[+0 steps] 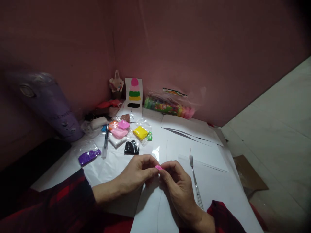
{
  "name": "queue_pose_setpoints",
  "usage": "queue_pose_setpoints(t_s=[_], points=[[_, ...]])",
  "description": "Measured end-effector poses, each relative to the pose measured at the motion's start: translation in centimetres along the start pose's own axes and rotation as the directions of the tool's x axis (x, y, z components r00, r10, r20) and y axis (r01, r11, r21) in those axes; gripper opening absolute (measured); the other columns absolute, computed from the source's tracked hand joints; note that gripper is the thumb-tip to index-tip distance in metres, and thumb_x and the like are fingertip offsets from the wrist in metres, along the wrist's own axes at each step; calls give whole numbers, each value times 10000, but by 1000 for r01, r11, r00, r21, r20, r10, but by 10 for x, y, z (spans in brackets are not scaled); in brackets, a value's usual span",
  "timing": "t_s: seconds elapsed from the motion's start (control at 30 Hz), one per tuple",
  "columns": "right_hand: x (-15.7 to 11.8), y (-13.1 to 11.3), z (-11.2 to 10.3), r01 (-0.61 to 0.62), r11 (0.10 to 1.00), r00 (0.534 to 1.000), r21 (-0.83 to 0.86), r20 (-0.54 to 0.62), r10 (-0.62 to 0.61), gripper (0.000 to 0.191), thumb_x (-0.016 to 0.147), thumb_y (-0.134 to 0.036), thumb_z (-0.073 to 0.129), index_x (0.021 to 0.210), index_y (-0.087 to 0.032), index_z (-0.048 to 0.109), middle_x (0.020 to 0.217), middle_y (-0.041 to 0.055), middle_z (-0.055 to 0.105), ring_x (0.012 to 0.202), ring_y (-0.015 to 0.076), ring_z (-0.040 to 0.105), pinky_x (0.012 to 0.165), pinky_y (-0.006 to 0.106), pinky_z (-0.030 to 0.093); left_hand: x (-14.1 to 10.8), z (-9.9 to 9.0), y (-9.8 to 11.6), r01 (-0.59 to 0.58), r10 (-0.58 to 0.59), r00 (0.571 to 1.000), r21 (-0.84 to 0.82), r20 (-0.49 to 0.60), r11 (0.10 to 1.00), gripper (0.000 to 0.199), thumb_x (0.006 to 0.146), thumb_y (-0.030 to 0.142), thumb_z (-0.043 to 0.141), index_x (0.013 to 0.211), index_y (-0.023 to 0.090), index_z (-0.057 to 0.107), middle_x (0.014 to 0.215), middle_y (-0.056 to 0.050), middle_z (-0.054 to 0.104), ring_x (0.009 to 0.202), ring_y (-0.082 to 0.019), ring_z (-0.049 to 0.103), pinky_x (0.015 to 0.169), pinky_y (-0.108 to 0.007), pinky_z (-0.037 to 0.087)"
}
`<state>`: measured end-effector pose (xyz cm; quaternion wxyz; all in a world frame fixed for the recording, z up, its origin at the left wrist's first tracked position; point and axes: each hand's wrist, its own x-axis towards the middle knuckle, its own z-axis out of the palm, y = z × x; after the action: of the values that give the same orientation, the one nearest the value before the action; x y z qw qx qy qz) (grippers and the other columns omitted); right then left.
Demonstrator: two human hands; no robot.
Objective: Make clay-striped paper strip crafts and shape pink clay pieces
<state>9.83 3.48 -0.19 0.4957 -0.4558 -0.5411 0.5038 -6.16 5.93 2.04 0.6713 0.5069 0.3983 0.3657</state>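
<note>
A small piece of pink modelling clay (158, 167) is pinched between both hands above the white paper. My left hand (136, 171) grips it from the left with thumb and forefinger. From the right, my right hand (178, 184) pinches the same piece, fingertips close to those of the left. A metal fork (195, 181) lies just right of my right hand. Beyond my left hand are packets of clay: black (132, 147), yellow (140, 132), pink (119, 132) and purple (89, 157).
A purple bottle (53, 110) stands at the left. A pen (105, 140) lies among the packets. A card with painted colour patches (134, 97) leans at the back wall, beside a bag of coloured sticks (170, 108). Cut paper sheets (191, 127) lie behind right.
</note>
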Motion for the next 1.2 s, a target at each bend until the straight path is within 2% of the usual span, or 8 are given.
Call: queue_pose_setpoints(t_s=[0.2, 0.47, 0.6, 0.77, 0.9, 1.0, 1.13, 1.2], points=[[-1, 1, -1, 55, 998, 998, -28, 32, -54, 72, 897, -283, 604, 889, -212, 613, 679, -28, 570, 589, 101, 500, 522, 216, 406, 2, -1, -2, -12, 12, 1000, -39, 6, 999, 252, 765, 352, 684, 802, 121, 589, 614, -1, 614, 474, -83, 516, 456, -204, 389], [-1, 0, 1, 10, 1000, 999, -8, 34, -10, 120, 892, -313, 613, 874, -195, 609, 659, -22, 566, 562, 98, 503, 512, 217, 419, 2, 0, -3, -21, 20, 999, -26, -42, 999, 211, 736, 295, 698, 784, 132, 574, 602, 27, 576, 472, -76, 500, 443, -197, 369], [-1, -5, 3, -25, 1000, 999, -2, -32, 25, 169, 864, -343, 644, 835, -182, 605, 594, -34, 541, 513, 87, 481, 465, 198, 395, 3, 0, 0, -48, 51, 988, 24, -148, 999, 187, 730, 283, 689, 759, 129, 586, 587, 34, 556, 460, -70, 486, 430, -193, 369], [5, -4, 2, -70, 996, 988, 60, -137, 77, 219, 832, -387, 671, 852, -181, 600, 581, -39, 556, 456, 70, 468, 411, 170, 374, 5, -1, 5, -112, 99, 958, -36, -269, 993, 193, 708, 289, 702, 767, 122, 628, 570, 27, 567, 458, -75, 496, 435, -195, 386], [8, -5, 3, -71, 991, 987, 117, -132, 87, 217, 820, -372, 687, 898, -182, 618, 613, -31, 583, 480, 73, 491, 417, 163, 387, 4, -1, 2, -109, 97, 973, -47, -212, 993, 229, 705, 293, 724, 842, 119, 664, 616, 13, 596, 474, -79, 513, 440, -197, 394], [5, -8, 4, -34, 993, 997, 113, -67, 42, 178, 815, -334, 699, 895, -188, 636, 690, -8, 633, 573, 99, 565, 495, 184, 452, 3, -1, -2, -64, 57, 989, -47, -133, 997, 284, 705, 287, 734, 927, 126, 661, 715, -2, 621, 510, -84, 537, 452, -203, 408], [0, -8, 2, 47, 997, 998, 60, 45, -50, 109, 845, -273, 672, 928, -205, 652, 861, 27, 684, 780, 158, 642, 702, 262, 514, 2, 0, -4, -28, 27, 998, -4, -54, 1000, 224, 731, 293, 711, 856, 118, 648, 660, 10, 592, 518, -83, 516, 454, -197, 392], [-1, -4, 1, 59, 998, 998, 32, 26, -59, 116, 854, -263, 662, 958, -212, 651, 881, 29, 685, 782, 159, 639, 700, 264, 509, 2, -1, -4, -32, 33, 998, 14, -62, 999, 204, 741, 301, 702, 817, 124, 635, 624, 25, 566, 504, -76, 494, 447, -191, 375]])
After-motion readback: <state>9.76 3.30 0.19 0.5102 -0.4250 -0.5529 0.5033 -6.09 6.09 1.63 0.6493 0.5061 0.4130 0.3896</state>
